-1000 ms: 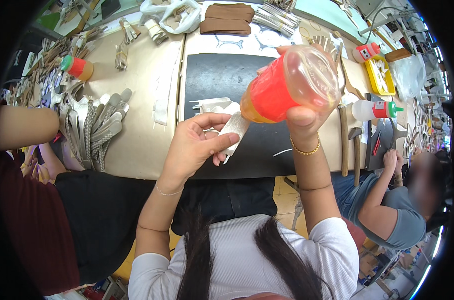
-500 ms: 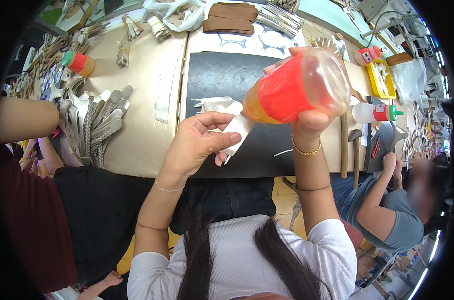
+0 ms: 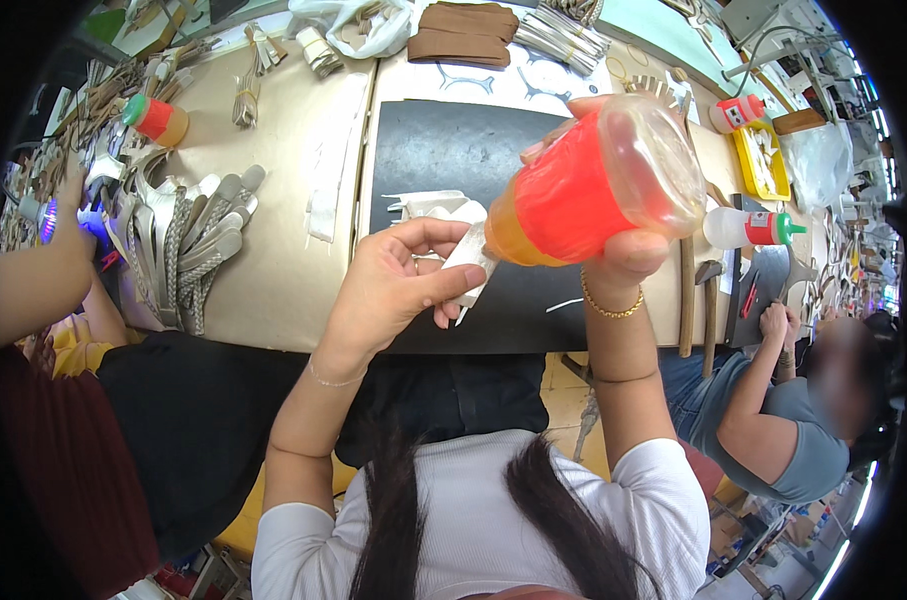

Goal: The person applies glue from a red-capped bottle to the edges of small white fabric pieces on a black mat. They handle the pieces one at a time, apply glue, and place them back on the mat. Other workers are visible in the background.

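My left hand [image 3: 398, 283] pinches a small pale strip [image 3: 476, 262] between thumb and fingers, above a black work mat [image 3: 453, 140]. My right hand [image 3: 628, 252] is wrapped round a clear squeeze bottle [image 3: 573, 195] with a red label and amber liquid inside. The bottle is tipped over, its narrow end down and left against or very close to the strip; its tip is hidden. Just beyond my left fingers, a small pile of pale strips [image 3: 435, 205] lies on the mat. A thin white sliver [image 3: 565, 305] rests near the mat's front edge.
Braided and smooth straps [image 3: 198, 235] lie at left near a co-worker's arm [image 3: 38, 265]. A green-capped bottle [image 3: 156, 121] stands beyond. Brown bands [image 3: 463, 33] lie at the back. At right are hammers [image 3: 709, 300], a white bottle [image 3: 748, 228], a yellow tray [image 3: 761, 160] and another co-worker [image 3: 773, 430].
The strip in my left hand has turned slightly more upright, and the bottle has shifted very little. At left, the co-worker's arm has moved, and a purple-blue glow now shows beside it.
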The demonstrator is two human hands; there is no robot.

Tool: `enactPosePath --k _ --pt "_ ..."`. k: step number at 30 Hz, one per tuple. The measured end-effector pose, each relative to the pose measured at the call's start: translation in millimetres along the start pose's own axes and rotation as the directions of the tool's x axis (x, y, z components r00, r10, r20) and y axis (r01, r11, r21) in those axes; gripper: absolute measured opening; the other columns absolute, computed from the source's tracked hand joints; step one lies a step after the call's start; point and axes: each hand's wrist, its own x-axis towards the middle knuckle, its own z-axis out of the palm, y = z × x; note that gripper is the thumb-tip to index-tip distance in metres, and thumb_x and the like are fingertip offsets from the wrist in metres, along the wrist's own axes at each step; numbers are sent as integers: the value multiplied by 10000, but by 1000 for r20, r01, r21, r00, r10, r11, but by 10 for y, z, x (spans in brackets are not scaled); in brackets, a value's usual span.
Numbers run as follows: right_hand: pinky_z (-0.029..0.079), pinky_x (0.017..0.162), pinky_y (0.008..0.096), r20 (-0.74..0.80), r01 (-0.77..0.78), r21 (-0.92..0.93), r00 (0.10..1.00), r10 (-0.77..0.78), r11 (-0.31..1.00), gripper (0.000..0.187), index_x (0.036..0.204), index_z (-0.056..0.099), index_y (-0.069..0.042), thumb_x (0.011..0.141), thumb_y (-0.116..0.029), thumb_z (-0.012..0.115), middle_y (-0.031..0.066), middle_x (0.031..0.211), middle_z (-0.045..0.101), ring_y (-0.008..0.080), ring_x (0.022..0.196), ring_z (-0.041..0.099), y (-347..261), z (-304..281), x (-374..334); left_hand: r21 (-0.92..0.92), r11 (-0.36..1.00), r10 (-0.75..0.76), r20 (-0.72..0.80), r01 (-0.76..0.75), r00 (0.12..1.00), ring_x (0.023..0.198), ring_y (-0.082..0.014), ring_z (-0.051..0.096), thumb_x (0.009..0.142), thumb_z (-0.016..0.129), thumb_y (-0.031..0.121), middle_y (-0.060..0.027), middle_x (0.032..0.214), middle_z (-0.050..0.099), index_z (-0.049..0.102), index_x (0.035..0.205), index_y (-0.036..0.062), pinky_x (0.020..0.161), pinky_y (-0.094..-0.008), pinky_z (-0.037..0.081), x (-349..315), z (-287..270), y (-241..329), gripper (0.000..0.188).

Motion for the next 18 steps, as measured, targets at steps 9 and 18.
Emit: enactPosePath --k 9,18 --pt "577 722 411 -21 9 5 1000 -8 1000 1067 1278 379 -7 544 -697 730 194 1151 535 278 865 636 -1 42 -9 32 999 9 32 -10 999 551 -74 579 772 700 2 -97 870 626 540 1116 -90 459 -179 466 -14 25 34 390" --pt "570 727 410 -1 -9 -23 1000 9 1000 1056 1265 376 17 562 -688 730 190 1117 546 281 860 632 17 21 -3 14 1000 -24 42 24 999 537 -69 574 772 694 -10 -98 855 632 546 1111 -87 458 -179 463 6 29 16 378"
